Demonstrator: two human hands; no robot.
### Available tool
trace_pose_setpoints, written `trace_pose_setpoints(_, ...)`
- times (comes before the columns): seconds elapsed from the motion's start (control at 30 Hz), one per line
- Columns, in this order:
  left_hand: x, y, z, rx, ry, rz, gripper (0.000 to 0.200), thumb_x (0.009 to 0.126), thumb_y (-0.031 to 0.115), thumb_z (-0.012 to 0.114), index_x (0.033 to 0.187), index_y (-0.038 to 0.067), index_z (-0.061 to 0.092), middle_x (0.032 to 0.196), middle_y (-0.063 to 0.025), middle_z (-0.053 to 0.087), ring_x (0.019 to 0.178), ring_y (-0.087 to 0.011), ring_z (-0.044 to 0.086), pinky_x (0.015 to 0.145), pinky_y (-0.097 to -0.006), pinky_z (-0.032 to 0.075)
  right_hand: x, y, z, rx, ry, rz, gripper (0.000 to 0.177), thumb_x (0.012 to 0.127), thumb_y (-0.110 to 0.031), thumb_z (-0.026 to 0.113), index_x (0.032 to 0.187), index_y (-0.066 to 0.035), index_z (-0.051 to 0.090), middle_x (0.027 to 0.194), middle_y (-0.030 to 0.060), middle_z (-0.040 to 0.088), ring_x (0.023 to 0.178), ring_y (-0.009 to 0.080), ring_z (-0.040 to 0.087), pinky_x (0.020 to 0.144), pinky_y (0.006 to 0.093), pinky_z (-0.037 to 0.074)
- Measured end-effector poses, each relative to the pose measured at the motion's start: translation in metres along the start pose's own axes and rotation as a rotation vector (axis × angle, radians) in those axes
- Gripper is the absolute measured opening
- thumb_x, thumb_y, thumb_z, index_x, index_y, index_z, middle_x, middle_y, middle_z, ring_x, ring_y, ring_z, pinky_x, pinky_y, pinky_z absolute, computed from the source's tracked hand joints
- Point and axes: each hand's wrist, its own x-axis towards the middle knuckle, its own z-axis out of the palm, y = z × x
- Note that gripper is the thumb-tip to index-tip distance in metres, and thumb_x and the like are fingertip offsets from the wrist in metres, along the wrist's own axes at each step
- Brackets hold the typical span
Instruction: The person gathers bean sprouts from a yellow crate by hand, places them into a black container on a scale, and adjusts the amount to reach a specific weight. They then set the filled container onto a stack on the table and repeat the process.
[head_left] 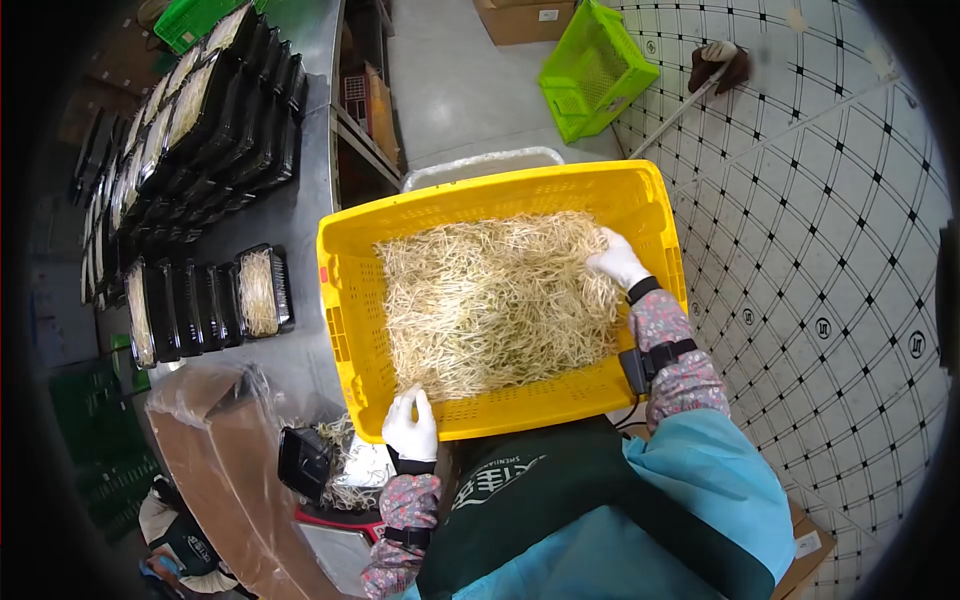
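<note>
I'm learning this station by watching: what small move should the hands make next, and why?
Probably the right hand should gather a small bunch of sprouts: its fingertips are at their far right edge, and plenty lie loose in the yellow crate. The left hand is over by the near left corner.

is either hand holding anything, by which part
Any grip can't be told: left hand is at the near left edge of the sprouts, right hand at their right edge.
</note>
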Motion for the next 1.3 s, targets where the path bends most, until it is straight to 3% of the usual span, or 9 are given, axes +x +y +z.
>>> trace_pose_setpoints(0.33,0.000,-0.003,0.001,0.036,-0.008,0.007,0.012,0.089,0.014,0.065,0.096,0.008,0.072,0.089,-0.0104,0.070,0.081,-0.0291,0.067,0.072,-0.0378,0.053,0.008,-0.058,0.103,-0.066,-0.530,-0.525,0.091,0.073,-0.026,0.084,0.147,-0.002,0.037,0.137,0.0192,0.055,0.124,0.0306,0.053,0.106,0.0391,0.042)
trace_pose_setpoints(0.43,0.002,0.000,0.001,0.059,0.004,-0.009,0.011,0.088,0.013,0.065,0.096,0.008,0.072,0.088,-0.0105,0.070,0.080,-0.0293,0.067,0.072,-0.0386,0.053,0.100,0.005,0.104,-0.043,-0.293,-0.197,0.095,0.076,-0.041,0.079,0.149,0.000,0.033,0.144,0.0219,0.048,0.129,0.0336,0.051,0.107,0.0423,0.041)
trace_pose_setpoints(0.53,0.002,-0.002,0.004,0.053,0.013,-0.011,0.011,0.088,0.012,0.065,0.096,0.007,0.072,0.089,-0.0110,0.070,0.079,-0.0297,0.067,0.071,-0.0392,0.053,0.112,-0.009,0.100,-0.589,-0.103,-0.077,0.083,0.083,-0.050,0.068,0.143,0.001,0.042,0.138,0.0226,0.052,0.125,0.0339,0.053,0.106,0.0413,0.042)
trace_pose_setpoints(0.63,-0.002,-0.004,0.003,0.061,0.010,-0.011,0.011,0.088,0.011,0.065,0.095,0.007,0.071,0.089,-0.0114,0.070,0.079,-0.0301,0.067,0.071,-0.0394,0.053,0.082,0.005,0.140,-0.803,-0.056,-0.184,0.069,0.088,-0.055,0.058,0.130,-0.001,0.055,0.124,0.0230,0.061,0.117,0.0344,0.059,0.097,0.0417,0.048)
trace_pose_setpoints(0.7,0.001,-0.003,0.004,0.063,0.020,0.000,0.010,0.088,0.011,0.065,0.095,0.007,0.071,0.090,-0.0115,0.070,0.080,-0.0302,0.067,0.072,-0.0393,0.053,0.040,-0.013,0.136,-0.669,-0.375,-0.023,0.049,0.090,-0.046,0.057,0.117,-0.005,0.057,0.103,0.0171,0.067,0.091,0.0316,0.066,0.081,0.0429,0.053)
trace_pose_setpoints(0.73,0.002,-0.003,0.004,0.057,0.021,-0.003,0.010,0.088,0.011,0.065,0.095,0.007,0.071,0.090,-0.0115,0.070,0.080,-0.0301,0.067,0.072,-0.0392,0.053,0.016,-0.004,0.135,-0.619,-0.254,-0.132,0.044,0.089,-0.041,0.057,0.116,-0.007,0.056,0.098,0.0147,0.068,0.085,0.0301,0.067,0.080,0.0416,0.053)
trace_pose_setpoints(0.93,0.001,-0.003,0.002,0.046,0.017,-0.004,0.011,0.088,0.012,0.065,0.095,0.006,0.071,0.091,-0.0113,0.071,0.081,-0.0294,0.068,0.073,-0.0384,0.053,-0.016,0.023,0.110,-0.791,-0.344,-0.397,0.079,0.080,-0.045,0.070,0.144,-0.010,0.040,0.137,0.0210,0.048,0.128,0.0356,0.046,0.100,0.0486,0.043)
trace_pose_setpoints(1.07,0.000,-0.002,0.003,0.041,0.000,-0.018,0.011,0.088,0.013,0.066,0.095,0.006,0.072,0.092,-0.0112,0.071,0.082,-0.0291,0.068,0.073,-0.0381,0.053,-0.020,0.003,0.121,-1.175,-0.298,-0.381,0.100,0.071,-0.048,0.078,0.151,-0.016,0.026,0.142,0.0220,0.043,0.132,0.0386,0.042,0.099,0.0507,0.043)
trace_pose_setpoints(1.3,0.001,-0.002,-0.001,0.028,-0.006,-0.013,0.012,0.089,0.015,0.065,0.096,0.008,0.072,0.092,-0.0104,0.071,0.083,-0.0285,0.068,0.075,-0.0372,0.053,0.019,0.005,0.075,-0.812,-0.353,-0.179,0.055,0.079,-0.021,0.068,0.131,-0.009,0.054,0.112,0.0182,0.067,0.104,0.0301,0.065,0.090,0.0410,0.051)
